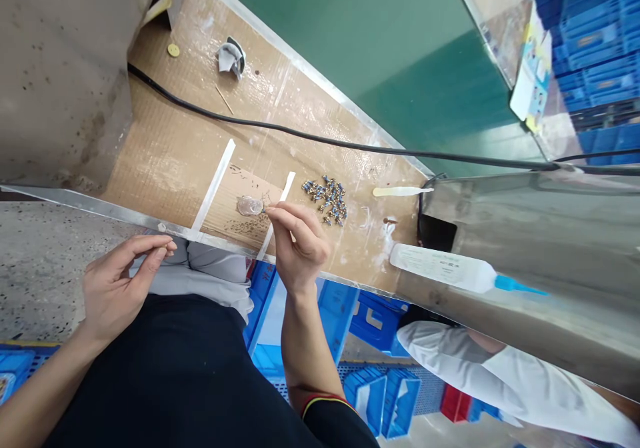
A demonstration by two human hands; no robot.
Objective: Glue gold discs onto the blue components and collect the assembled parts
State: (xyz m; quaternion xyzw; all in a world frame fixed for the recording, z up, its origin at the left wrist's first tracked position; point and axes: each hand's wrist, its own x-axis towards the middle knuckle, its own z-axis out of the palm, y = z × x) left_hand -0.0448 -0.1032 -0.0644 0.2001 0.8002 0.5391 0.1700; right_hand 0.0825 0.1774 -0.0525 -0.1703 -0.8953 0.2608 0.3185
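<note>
My right hand is over the cardboard-covered bench, thumb and fingers pinched on a small dark piece mostly hidden by the fingertips. Its tip meets the edge of a clear, glossy blob on a cardboard patch between two white tape strips. Dark specks are scattered around the blob. Just right of that hand lies a loose pile of small blue and brass-coloured parts. My left hand hovers off the bench's front edge, thumb and fingertips pressed together; whatever they may hold is too small to make out.
A black cable crosses the bench. A white bottle with a blue nozzle lies at the right, near a pale flat stick. Farther back sits a crumpled grey-white piece. Blue bins stand below; another person's white sleeve is at lower right.
</note>
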